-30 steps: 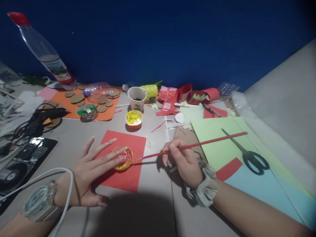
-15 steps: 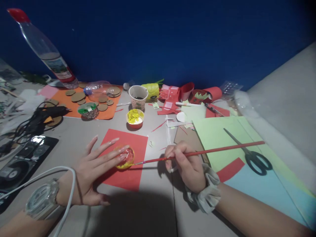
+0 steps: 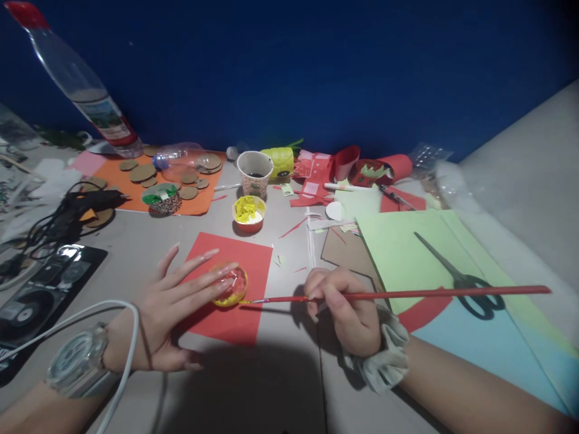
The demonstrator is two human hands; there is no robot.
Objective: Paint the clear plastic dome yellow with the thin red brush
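**Yellow-rimmed clear plastic piece (image 3: 240, 287) under a flattened left hand (image 3: 169, 307)**

The round piece sits on a red paper sheet (image 3: 259, 262), which probably shields the table (image 3: 136, 235) from drips. The left hand grasps nothing: its fingers are stretched wide, a couple of tips resting on the piece, apparently to stop it sliding. The right hand (image 3: 346, 307) pinches a red-handled paintbrush (image 3: 420, 294) between thumb and fingers, low and nearly level, seemingly so the bristles meet the rim from the side; whether they touch it is too small to tell. Just beyond the sheet stands a small tub (image 3: 249, 228) of yellow paint (image 3: 245, 209), likely for easy dipping, with a paper cup (image 3: 256, 188) of dark liquid right behind it.
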